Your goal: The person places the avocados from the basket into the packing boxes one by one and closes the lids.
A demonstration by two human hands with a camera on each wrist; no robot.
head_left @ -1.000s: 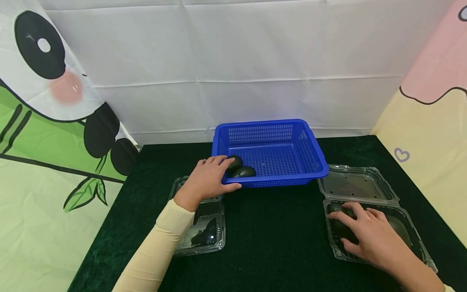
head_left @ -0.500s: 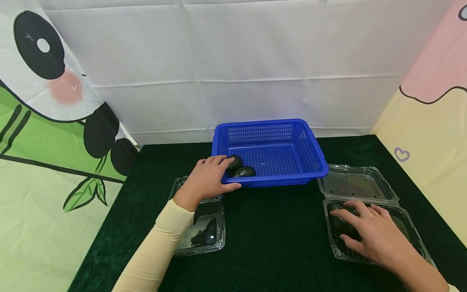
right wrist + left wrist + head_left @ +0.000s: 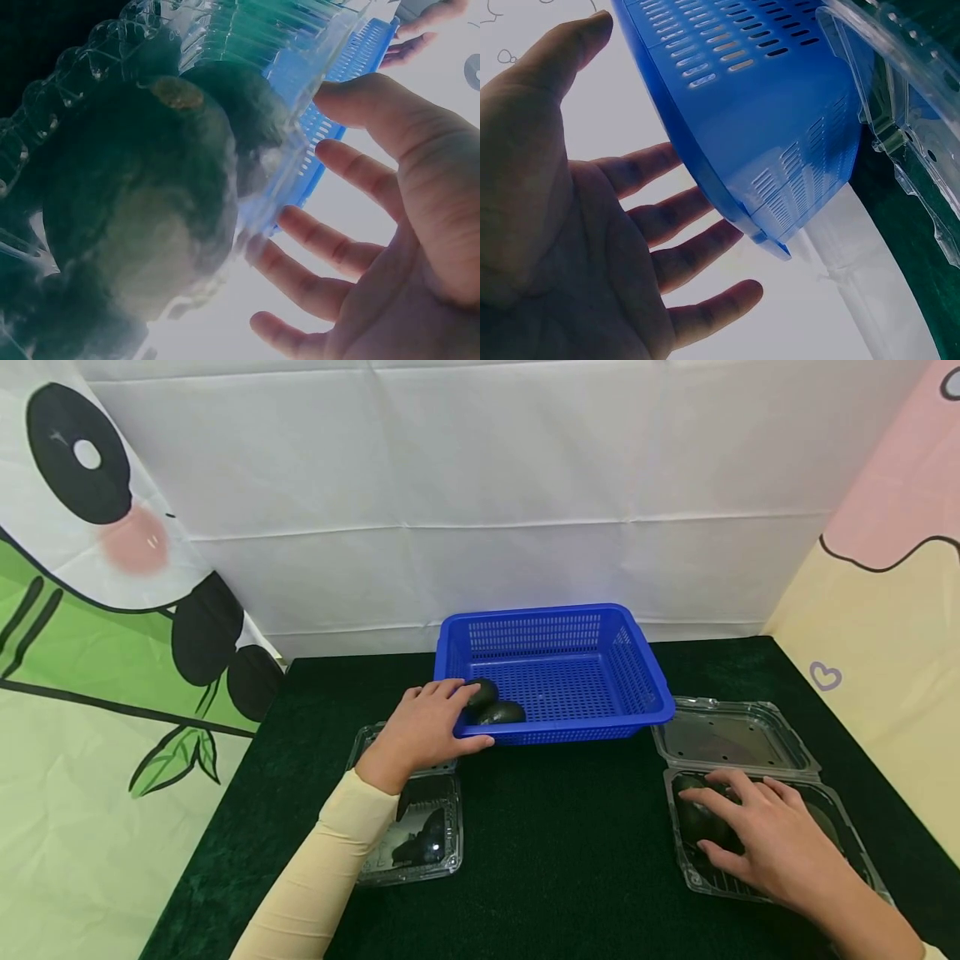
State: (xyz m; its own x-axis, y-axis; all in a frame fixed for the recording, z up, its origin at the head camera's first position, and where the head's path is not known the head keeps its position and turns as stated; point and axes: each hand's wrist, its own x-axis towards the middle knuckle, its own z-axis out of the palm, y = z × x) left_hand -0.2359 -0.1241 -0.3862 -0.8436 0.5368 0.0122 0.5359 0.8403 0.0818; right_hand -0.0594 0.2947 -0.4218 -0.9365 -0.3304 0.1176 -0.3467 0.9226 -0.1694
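While the left hand (image 3: 427, 722), fingers loosely spread, lies over the left edge of the basket (image 3: 577, 732) at the centre of the head view, the right hand (image 3: 780, 843), fingers apart, hangs above the open box (image 3: 735, 739) at lower right, just beside avocados (image 3: 697, 822). Two more avocados (image 3: 501, 713) sit in the basket's lower left corner; whether the left fingertips touch one, I cannot tell. Another box (image 3: 390, 850) lies lower left of centre, partly behind the sleeve (image 3: 322, 868).

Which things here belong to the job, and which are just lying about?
Probably the job:
basket, at the left hand
fruit, in basket and right box, under the right hand
left box

Just around:
green cloth
white sheet
cartoon hangings
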